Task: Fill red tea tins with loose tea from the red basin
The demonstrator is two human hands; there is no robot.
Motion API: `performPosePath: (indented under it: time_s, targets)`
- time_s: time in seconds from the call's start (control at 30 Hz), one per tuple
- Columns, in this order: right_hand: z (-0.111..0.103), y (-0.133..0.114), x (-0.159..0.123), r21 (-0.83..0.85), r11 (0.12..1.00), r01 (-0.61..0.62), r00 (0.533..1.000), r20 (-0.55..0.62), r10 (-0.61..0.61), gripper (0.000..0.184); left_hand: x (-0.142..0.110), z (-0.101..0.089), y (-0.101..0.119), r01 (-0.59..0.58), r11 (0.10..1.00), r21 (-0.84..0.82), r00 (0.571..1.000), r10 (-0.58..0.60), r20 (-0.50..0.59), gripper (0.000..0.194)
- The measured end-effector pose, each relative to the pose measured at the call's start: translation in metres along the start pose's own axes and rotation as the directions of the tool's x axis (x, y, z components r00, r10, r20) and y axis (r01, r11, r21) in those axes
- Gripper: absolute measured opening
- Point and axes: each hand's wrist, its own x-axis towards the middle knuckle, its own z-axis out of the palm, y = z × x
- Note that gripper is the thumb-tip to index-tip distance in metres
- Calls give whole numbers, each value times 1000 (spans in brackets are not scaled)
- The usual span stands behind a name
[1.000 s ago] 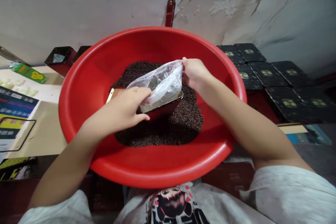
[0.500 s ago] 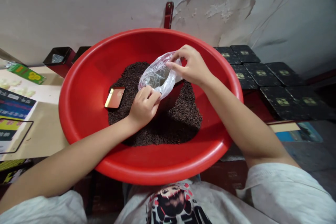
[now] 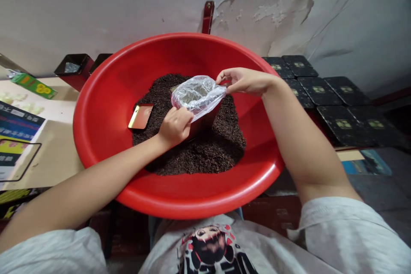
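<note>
A big red plastic basin [image 3: 199, 199] holds a heap of dark loose tea leaves [image 3: 205, 158]. In the heap stands a dark red tin [image 3: 205, 120], lined with a clear plastic bag [image 3: 205, 105] whose mouth is folded out over the tin's rim. My left hand [image 3: 176, 126] is closed on the near left edge of the bag. At the bag's right corner, my right hand [image 3: 239, 80] pinches the plastic between thumb and fingers. A tin lid with a shiny gold face [image 3: 141, 116] lies on the leaves at the left. Much of the tin is covered by the bag.
Several black lidded tins [image 3: 317, 90] stand in rows at the right. An open dark red tin [image 3: 73, 70] with plastic inside stands behind the basin at the left, near a green carton [image 3: 35, 85]. Behind is a wall [image 3: 112, 4] with peeling plaster.
My right hand has moved slightly down and right, drawing the bag's right edge outward over the tin. The bag mouth sits lower and flatter. My left hand stays on the near left edge.
</note>
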Motion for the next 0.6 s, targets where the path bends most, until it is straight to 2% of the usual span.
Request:
performPosePath:
  time_s: [0.13, 0.23, 0.4, 0.5, 0.6]
  targets:
    - [-2, 10, 7, -109, 994, 20, 1000, 24, -17, 15, -4, 1, -2, -47, 999, -27, 997, 45, -68, 19]
    - [-5, 12, 7, -202, 979, 35, 998, 53, -24, 14, -3, 1, -4, -125, 991, 36, 991, 127, -34, 19]
    - [-7, 11, 6, -268, 963, -25, 998, 49, 40, 19, 0, 0, -6, -287, 953, 93, 958, 287, 20, 25]
    - [-3, 8, 5, -191, 981, -33, 998, 50, 43, 22, 3, -1, -3, -345, 933, 99, 938, 340, 66, 29]
    - [7, 2, 4, 60, 992, -109, 994, -25, 110, 25, 8, -6, 4, -314, 921, 231, 948, 290, 135, 32]
